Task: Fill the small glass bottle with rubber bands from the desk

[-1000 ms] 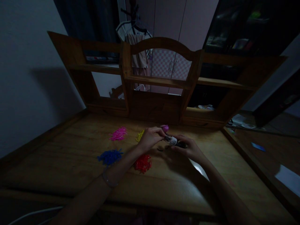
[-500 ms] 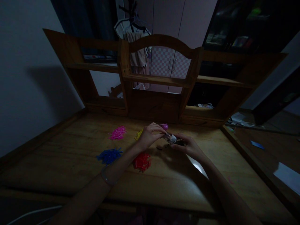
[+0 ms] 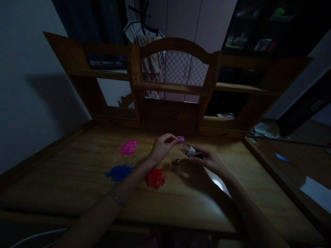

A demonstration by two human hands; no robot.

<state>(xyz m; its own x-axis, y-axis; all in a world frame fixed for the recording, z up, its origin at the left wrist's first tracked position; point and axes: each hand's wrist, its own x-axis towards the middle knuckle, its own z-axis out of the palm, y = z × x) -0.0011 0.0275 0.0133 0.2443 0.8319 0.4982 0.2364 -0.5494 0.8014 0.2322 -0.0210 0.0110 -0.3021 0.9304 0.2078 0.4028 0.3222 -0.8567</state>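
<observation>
My right hand is wrapped round a small clear bottle with a pale label, tilted with its end toward my left hand. Dark bits show inside it. The thumb and fingers of my left hand are pinched together at a small round purple cap by the bottle's end; whether the cap is joined to the bottle I cannot tell. Below the bottle, a few dark pieces lie on the desk. Left of them is a pile of red strips, and a yellow pile is partly hidden behind my left hand.
Blue strips and pink strips lie in piles on the left of the wooden desk. A wooden shelf unit stands along the back edge. Paper lies on a lower surface to the right.
My left fingers have moved off the bottle's end and up to the purple cap. The bottle stays in my right hand, almost in the same place.
</observation>
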